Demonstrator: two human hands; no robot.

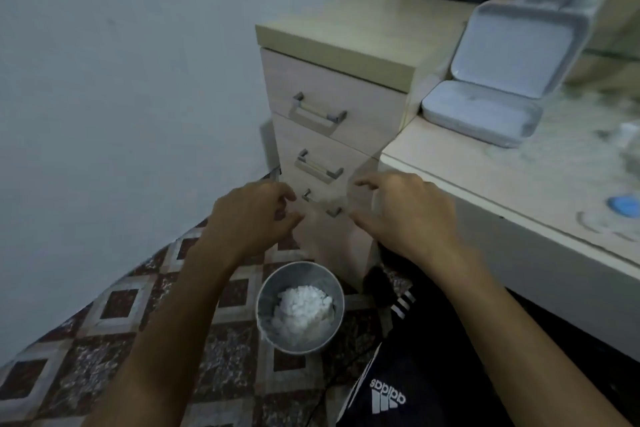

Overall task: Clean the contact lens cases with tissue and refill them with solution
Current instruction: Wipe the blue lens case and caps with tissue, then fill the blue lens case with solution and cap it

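Metal waste bin (268, 308) on the patterned tile floor (114, 305), crumpled white tissue (303, 303) inside. Above it, left hand (251, 218) and right hand (403, 215) hover apart, fingers loosely curled, nothing held. Behind them, drawer unit (332, 97). On the desk (485, 180), blurred blue lens case (623, 205) at right edge; orientation unreadable. Farther back, grey hinged box (498, 80), lid up, contents unclear.

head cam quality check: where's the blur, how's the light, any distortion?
Head view: dim, flat, bluish light. Motion blur smears the open grey box and the desk at right; bin, left hand and right hand are sharper. Wide-angle bends the drawer unit.
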